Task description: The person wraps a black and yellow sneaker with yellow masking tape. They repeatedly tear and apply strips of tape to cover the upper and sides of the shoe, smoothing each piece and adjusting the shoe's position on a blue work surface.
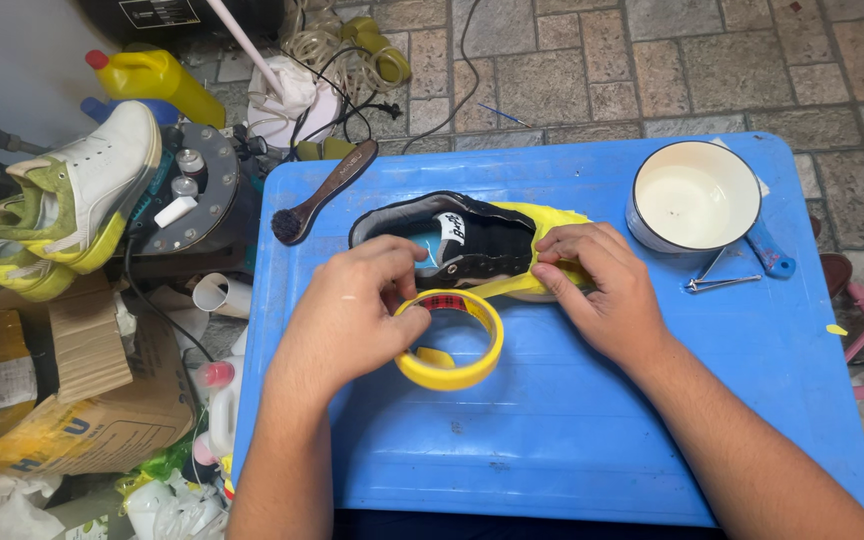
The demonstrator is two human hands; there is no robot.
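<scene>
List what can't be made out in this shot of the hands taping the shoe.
Head view only:
- Black shoe: its toe end is covered by yellow tape and the right hand; its sole is out of sight.
- Tape roll: the left hand hides its left rim.
- White bowl: whether it holds anything is unclear.
- Metal tool beside the bowl: too small to identify.

A: What do the hands hold?

B: The left hand (352, 310) grips a roll of yellow tape (449, 340). The right hand (597, 285) presses a strip of the tape onto a black shoe (452, 240), which is already partly covered in yellow.

A: Where does the shoe lie?

B: On a blue table (572, 420). A brush (320, 190) lies left of the shoe, a white bowl (694, 195) is at the right, and a white sneaker (87, 185) sits beside the table, far left.
</scene>
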